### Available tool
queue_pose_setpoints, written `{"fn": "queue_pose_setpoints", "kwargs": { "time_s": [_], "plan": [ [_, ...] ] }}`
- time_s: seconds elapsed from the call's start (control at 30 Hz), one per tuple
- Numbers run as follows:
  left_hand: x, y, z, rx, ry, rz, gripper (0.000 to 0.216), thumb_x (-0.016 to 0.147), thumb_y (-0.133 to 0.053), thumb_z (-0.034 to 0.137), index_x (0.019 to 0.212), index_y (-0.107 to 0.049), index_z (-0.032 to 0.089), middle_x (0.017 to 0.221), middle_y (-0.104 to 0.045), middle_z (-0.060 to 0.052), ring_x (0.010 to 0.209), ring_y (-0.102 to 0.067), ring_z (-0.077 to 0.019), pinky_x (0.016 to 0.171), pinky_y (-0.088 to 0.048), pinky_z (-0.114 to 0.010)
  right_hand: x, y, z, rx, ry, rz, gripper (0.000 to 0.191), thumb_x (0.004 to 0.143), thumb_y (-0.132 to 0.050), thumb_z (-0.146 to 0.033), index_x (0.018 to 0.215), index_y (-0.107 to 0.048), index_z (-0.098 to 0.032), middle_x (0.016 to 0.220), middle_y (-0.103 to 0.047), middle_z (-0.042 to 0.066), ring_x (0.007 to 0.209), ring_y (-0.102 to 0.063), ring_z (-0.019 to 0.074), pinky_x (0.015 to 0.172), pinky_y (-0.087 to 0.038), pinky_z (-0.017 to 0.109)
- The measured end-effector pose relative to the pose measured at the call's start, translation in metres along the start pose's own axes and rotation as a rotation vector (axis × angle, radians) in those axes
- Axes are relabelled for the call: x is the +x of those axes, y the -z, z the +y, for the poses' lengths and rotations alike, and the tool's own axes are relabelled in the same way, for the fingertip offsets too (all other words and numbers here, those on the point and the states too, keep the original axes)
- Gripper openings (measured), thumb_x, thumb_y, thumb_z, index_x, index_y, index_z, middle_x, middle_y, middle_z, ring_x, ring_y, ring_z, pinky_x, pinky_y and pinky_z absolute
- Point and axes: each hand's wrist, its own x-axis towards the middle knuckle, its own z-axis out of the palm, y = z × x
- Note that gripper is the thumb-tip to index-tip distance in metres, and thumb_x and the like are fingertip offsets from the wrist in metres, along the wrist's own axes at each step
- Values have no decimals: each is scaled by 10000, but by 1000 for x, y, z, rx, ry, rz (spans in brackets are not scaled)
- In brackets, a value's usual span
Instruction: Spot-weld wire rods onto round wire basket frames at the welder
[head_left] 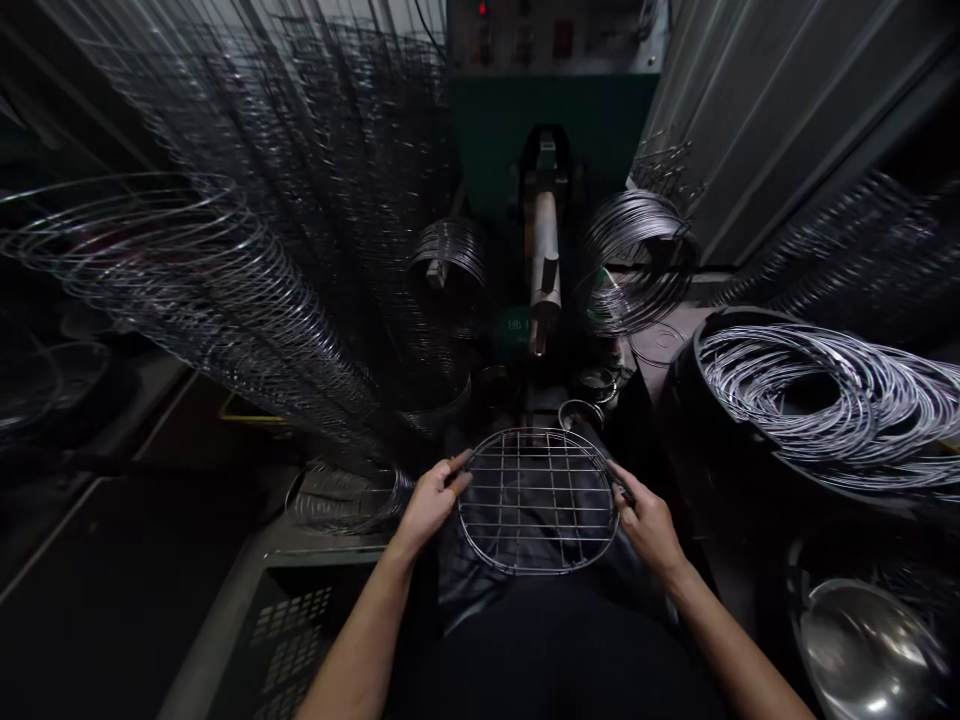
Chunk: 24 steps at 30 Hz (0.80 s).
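Steel wire grid (538,500) sits near centre, its rim pinched narrowly by my left hand (429,505) and right hand (649,525); crossbars look joined, while loose hoops (817,390) fill the black tub (684,420) at right.

the bare left forearm (360,640) and right forearm (739,640) angle inward, the left grip (429,505) and right grip (651,527) well apart, both curled closed.

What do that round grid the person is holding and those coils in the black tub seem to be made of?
The round wire grid, gripped by the left hand and right hand, looks like thin steel wire, its bright sheen suggesting stainless or plating. The coiled wire rings shine similarly, though the exact metal can't be told by eye.
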Motion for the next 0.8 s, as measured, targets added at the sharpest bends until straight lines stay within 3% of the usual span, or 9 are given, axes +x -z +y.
{"fn": "queue_pose_setpoints", "kwargs": {
  "time_s": [0.13,0.27,0.37,0.47,0.53,0.7,0.8],
  "plan": [
    [-7,0,-8,-36,-14,-119,617,791,-540,481,1313,-467,159,1265,-559,-83,1230,-435,-242,1079,-255,-380,-1,3,5,182,-141,-18,414,800,-553,-413,1156,-619,-211,1171,-633,71,1114,-560,251,1000,-404,407],
    [-15,10,-9,-129,42,-334,766,802,-554,476,1434,-212,209,1023,-636,-22,1029,-543,-192,1035,-298,-388,-3,1,11,328,-238,-27,463,772,-595,-489,1132,-628,-199,1177,-626,96,1112,-555,267,997,-395,424],
    [-21,13,-10,-264,86,-477,1034,683,-712,398,1453,-44,225,919,-622,-12,932,-552,-180,941,-361,-358,-6,-3,13,351,-237,-23,490,784,-579,-518,1163,-607,-208,1205,-607,95,1141,-532,260,1017,-369,425],
    [-28,8,-20,-301,138,-420,1269,521,-820,219,1438,55,273,761,-551,56,757,-510,-137,766,-404,-286,-10,-10,9,332,-195,6,491,821,-519,-532,1193,-581,-218,1239,-581,90,1173,-506,245,1036,-346,424],
    [-33,3,-29,-335,157,-350,1248,522,-805,171,1437,32,313,726,-510,74,708,-471,-120,702,-392,-255,-11,-14,4,321,-165,8,480,849,-479,-522,1215,-562,-223,1246,-574,89,1177,-503,236,1037,-348,421],
    [-35,-3,-42,-409,161,-279,1176,524,-782,167,1440,-63,336,738,-519,61,720,-469,-133,697,-387,-255,-2,-11,7,307,-104,-82,451,869,-460,-497,1198,-578,-212,1184,-613,91,1100,-564,233,972,-421,405],
    [-32,-2,-40,-396,170,-306,1203,520,-784,171,1442,-28,325,733,-519,56,712,-465,-139,686,-387,-261,34,9,11,175,-13,-67,424,854,-461,-506,1065,-661,-198,1059,-674,95,1003,-615,251,908,-466,412]
  ]
}}
